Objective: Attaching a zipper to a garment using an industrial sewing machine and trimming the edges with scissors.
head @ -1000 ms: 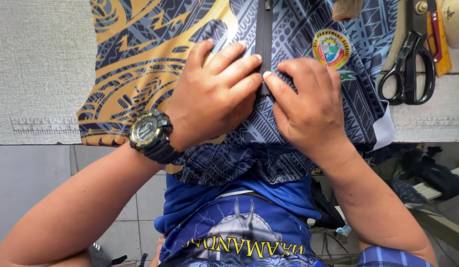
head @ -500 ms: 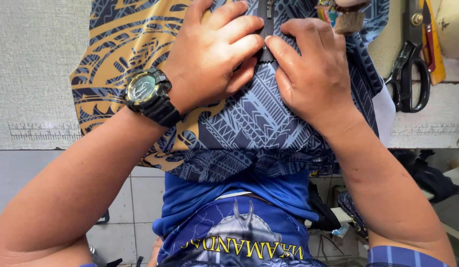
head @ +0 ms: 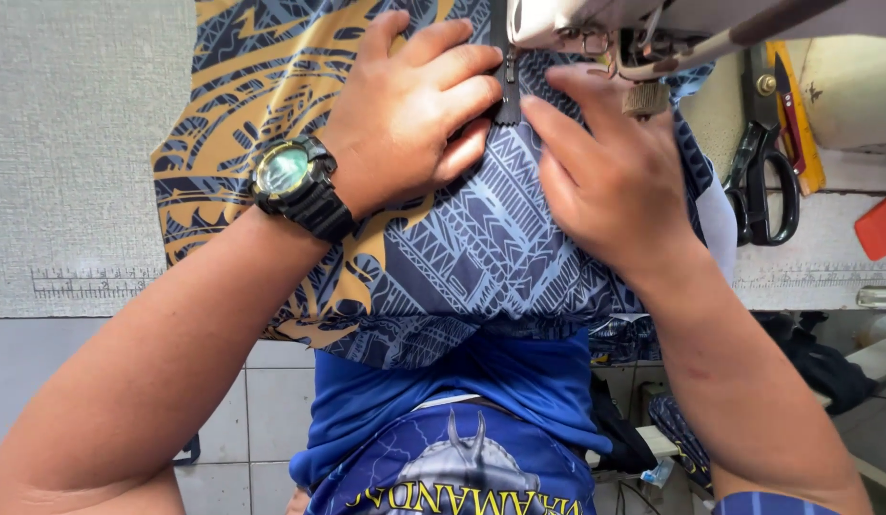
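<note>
The patterned garment is lying flat on the grey work table, and its dark zipper is running straight away from the person, toward the sewing machine head. So the long axis of the zipper is going from the person's body to the top edge of the view, and its upper end is sitting under the machine.

Compared with half a second ago, the cloth and both hands are lying lower in the view, and the machine head with its small knurled screw is now showing much more above the right fingers. The watch on the left wrist is also sitting lower than before.

The left hand is pressing flat on the cloth just left of the zipper, fingers spread and lightly bent, not gripping anything. The right hand is pressing flat on the right side, fingertips pointing to the zipper and touching the fabric close beside it. The zipper is lying between the two hands, at their fingertips.

Black scissors are resting on the table to the right, well apart from the hands.
</note>
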